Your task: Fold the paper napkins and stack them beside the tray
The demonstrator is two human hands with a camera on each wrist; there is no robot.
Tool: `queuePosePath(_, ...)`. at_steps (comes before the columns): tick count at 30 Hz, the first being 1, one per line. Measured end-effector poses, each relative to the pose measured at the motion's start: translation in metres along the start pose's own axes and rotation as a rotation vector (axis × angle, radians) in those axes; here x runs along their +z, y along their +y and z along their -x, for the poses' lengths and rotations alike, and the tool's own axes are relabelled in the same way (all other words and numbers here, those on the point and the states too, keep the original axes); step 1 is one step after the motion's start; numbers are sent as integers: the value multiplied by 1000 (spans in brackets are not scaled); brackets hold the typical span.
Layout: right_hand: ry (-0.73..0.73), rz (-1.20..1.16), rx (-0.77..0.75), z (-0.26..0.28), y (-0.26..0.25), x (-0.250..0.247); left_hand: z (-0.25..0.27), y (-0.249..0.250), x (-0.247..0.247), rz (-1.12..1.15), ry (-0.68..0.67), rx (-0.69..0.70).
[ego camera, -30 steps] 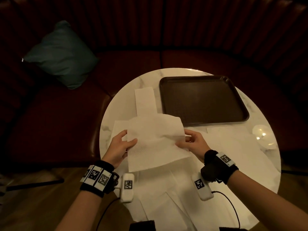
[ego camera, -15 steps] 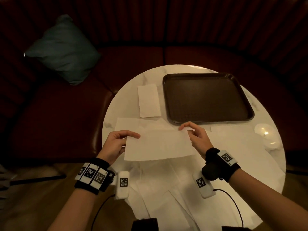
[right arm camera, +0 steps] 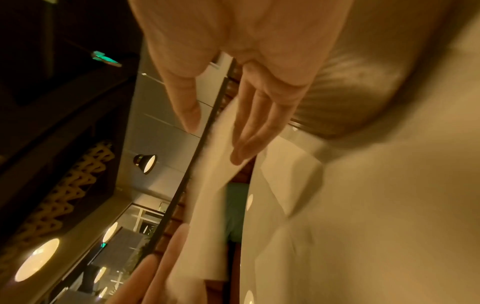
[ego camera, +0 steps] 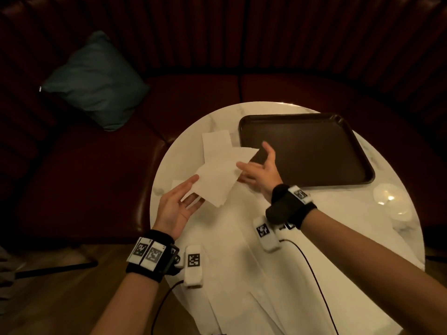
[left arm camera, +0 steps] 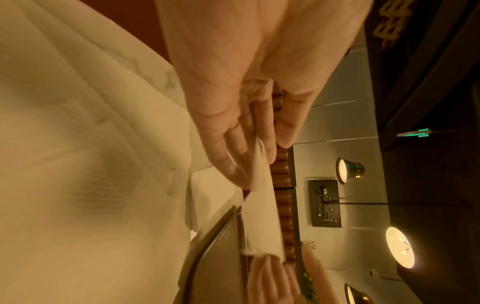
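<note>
Nearest, loose unfolded napkins [ego camera: 242, 274] lie overlapping across the near half of the round marble table [ego camera: 183, 141]; their edges run off the bottom of the head view, so a count is not possible. Above them, the left hand [ego camera: 175, 209] is palm up with fingers extended and slightly spread, the fingertips [left arm camera: 242, 179] under the near-left corner of a folded napkin [ego camera: 219, 181] held in the air; whether the thumb presses on top is hard to tell. The right hand [ego camera: 260, 171] meets the napkin's right edge with fingers straight and close together beneath it [right arm camera: 244, 148], thumb raised apart and not touching the paper. Both wrist views are blurred, and each shows the other hand only as a soft shape at the bottom edge. Behind the held napkin, one already folded napkin [ego camera: 215, 142] lies flat on the table just beside the left rim of the dark tray [ego camera: 314, 151]; its near end is covered by the held one. Far right, a small pale round object [ego camera: 390, 201] glints, unidentifiable. Beyond, a teal cushion [ego camera: 96, 81] sits on the dark bench [ego camera: 193, 93].
</note>
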State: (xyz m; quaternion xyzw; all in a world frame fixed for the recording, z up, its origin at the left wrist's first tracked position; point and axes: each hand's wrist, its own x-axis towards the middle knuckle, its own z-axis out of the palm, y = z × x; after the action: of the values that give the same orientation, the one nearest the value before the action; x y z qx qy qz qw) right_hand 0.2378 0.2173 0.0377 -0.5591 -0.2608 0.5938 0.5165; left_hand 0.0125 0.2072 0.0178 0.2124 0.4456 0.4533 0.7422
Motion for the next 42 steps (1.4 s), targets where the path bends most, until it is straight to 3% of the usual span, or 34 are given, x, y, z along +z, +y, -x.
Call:
queuePosePath(3, 16, 126, -72, -41, -20, 16, -17, -1, 14, -90, 83, 75)
queuePosePath(8, -18, 606, -259, -109, -34, 29, -56, -1, 30, -402, 209, 269)
queuePosePath(10, -44, 660, -284, -128, -36, 31, -71, 1, 34, -439, 221, 294)
queuePosePath(16, -60, 834, -145, -171, -16, 22, -109, -15, 32, -422, 248, 155)
queuePosePath(23, -210, 1090, 98, -192, 10, 19, -135, -35, 23, -536, 204, -52)
queuePosePath(32, -225, 993, -28, -177, -4, 9, -133, -33, 23, -646, 196, 10)
queuePosePath(38, -210, 710, -163, -154, -19, 4, -115, -20, 25, -848, 177, 228)
queuePosePath(40, -212, 604, -171, -147, -21, 2, -125, -10, 24, -848, 201, 315)
queuePosePath(42, -225, 539, -162, -142, -20, 0, -141, 4, 24, -765, 168, 317)
